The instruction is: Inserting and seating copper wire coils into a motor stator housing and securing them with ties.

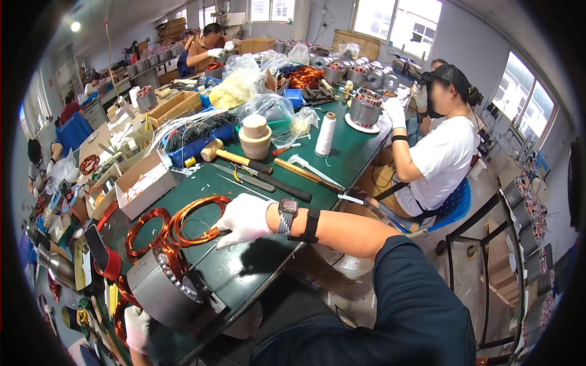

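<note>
My right hand (pixel 245 221), in a white glove, is closed on a thin rod (pixel 204 255) that slants down toward the slotted end of a grey motor stator core (pixel 155 291). The core lies on its side at the near table edge, with copper wire (pixel 171 256) coming out of its end. My left hand (pixel 137 329), also gloved, is against the core's near left side; its fingers are mostly hidden. Copper wire coils (pixel 195 219) lie on the green table just beyond the core, beside my right hand.
A mallet (pixel 235 157), a file (pixel 268 183), a caliper (pixel 314 171) and a thread cone (pixel 326 134) lie or stand beyond my right arm. A white box (pixel 143 186) holds scraps. At right a seated co-worker (pixel 442 134) handles another stator (pixel 366 108); a black rack (pixel 482 244) stands behind.
</note>
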`<state>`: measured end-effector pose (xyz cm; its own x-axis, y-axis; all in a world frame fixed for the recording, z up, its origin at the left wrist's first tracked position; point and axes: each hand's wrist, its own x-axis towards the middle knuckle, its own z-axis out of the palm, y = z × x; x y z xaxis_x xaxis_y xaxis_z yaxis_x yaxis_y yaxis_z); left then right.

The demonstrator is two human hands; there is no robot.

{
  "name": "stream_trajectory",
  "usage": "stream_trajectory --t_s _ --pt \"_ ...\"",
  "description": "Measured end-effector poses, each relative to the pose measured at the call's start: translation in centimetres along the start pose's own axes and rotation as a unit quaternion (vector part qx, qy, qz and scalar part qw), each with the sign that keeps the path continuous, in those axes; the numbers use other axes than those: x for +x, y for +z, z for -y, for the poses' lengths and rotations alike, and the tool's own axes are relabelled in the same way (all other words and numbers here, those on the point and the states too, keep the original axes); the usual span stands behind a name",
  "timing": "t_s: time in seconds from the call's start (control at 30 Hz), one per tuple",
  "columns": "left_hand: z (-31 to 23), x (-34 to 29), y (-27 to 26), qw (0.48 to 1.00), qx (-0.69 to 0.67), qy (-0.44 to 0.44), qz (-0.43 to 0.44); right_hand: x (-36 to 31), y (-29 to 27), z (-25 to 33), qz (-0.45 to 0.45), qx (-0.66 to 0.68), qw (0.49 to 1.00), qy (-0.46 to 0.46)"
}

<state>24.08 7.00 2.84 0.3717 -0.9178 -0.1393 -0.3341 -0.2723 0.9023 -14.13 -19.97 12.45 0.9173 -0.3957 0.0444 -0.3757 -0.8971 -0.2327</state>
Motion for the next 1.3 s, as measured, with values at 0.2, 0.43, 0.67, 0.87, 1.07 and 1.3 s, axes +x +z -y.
stream_trajectory --t_s 0.2,0.43,0.67,0.87,1.07,1.3 --pt "0.5 -0.3 0.5 0.999 -0.037 -0.015 0.004 0.7 -0.2 -1.0 0.026 0.014 0.998 0.056" --pt "-0.3 0.7 4.7 0.983 -0.083 0.14 -0.08 -0.6 -1.6 -0.5 0.025 -0.013 0.998 0.055" --pt "1.0 0.1 1.3 0.997 -0.064 0.029 -0.018 -2.7 -3.0 -3.5 0.025 -0.017 0.997 0.072" --pt "0.7 0.2 1.8 0.997 -0.062 0.038 -0.03 -8.0 -2.6 -9.6 0.064 0.049 0.957 0.278" --pt "0.8 -0.2 0.3 0.999 -0.036 0.015 0.02 -4.0 0.5 -2.5 -0.3 0.002 0.953 0.043" --pt "1.3 0.6 1.0 0.989 -0.102 0.088 0.055 8.8 1.3 11.2 -0.362 0.307 0.849 -0.231"
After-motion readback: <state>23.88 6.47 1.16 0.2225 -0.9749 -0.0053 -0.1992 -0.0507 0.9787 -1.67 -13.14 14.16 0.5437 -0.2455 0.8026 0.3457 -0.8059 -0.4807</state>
